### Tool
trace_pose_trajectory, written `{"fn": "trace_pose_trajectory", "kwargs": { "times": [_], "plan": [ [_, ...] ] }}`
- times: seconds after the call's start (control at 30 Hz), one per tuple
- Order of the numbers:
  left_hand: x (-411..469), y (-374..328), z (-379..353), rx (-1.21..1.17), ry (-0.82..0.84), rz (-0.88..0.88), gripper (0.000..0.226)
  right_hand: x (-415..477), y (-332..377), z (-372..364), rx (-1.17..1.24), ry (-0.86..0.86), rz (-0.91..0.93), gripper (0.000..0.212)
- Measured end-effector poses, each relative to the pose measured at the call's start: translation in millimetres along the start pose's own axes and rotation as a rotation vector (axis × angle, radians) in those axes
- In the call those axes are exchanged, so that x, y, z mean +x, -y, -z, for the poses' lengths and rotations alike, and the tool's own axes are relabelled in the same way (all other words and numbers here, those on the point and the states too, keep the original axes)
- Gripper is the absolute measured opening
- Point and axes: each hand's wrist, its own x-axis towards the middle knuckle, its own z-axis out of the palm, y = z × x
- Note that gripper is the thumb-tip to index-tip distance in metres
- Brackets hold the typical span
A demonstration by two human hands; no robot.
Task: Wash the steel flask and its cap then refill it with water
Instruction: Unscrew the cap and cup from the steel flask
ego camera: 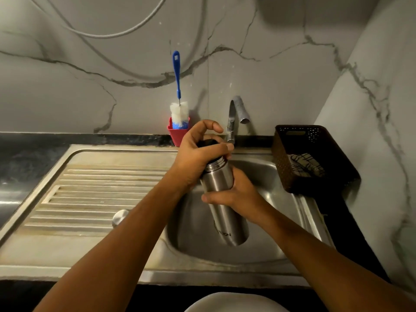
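A steel flask [221, 199] is held tilted over the sink basin [258, 174], its top pointing up toward the tap [236, 113]. My right hand [236, 194] wraps around the flask's middle from the right. My left hand [200, 152] is curled over the top, gripping a black cap or stopper [207, 142] at the flask's threaded neck. A round steel lid [120, 217] rests on the draining board beside the basin. No water runs from the tap.
A blue-handled bottle brush [179, 104] stands in a red holder [177, 134] at the wall behind the sink. A dark perforated basket [315, 158] with a cloth sits at the right. The ribbed draining board [90, 194] lies left. A white plate rim [236, 302] shows at the bottom.
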Motion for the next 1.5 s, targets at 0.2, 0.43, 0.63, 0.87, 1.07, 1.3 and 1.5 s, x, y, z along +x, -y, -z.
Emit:
{"fn": "trace_pose_trajectory", "kwargs": {
  "times": [0.2,0.43,0.63,0.87,1.07,1.3,1.5],
  "plan": [
    [0,18,-29,0.146,-0.403,0.010,0.031,-2,-19,-9,-0.169,-0.267,0.015,0.070],
    [-5,11,-27,0.110,-0.142,0.223,0.040,-3,-22,7,-0.233,-0.358,-0.018,0.064],
    [-8,17,-11,0.078,-0.180,0.166,0.056,-1,-24,5,-0.206,-0.344,-0.036,0.059],
    [-5,29,-16,0.339,-0.424,0.021,0.062,-1,-23,-14,-0.254,-0.305,0.038,0.072],
    [-8,11,4,0.158,0.040,0.138,0.057,3,-23,2,-0.197,-0.361,-0.012,0.059],
    [-3,16,-8,0.432,-0.303,0.020,0.057,5,-24,-1,-0.240,-0.316,0.014,0.066],
    [1,16,-4,0.253,0.036,0.102,0.060,6,-22,4,-0.150,-0.353,0.019,0.064]
  ]
}}
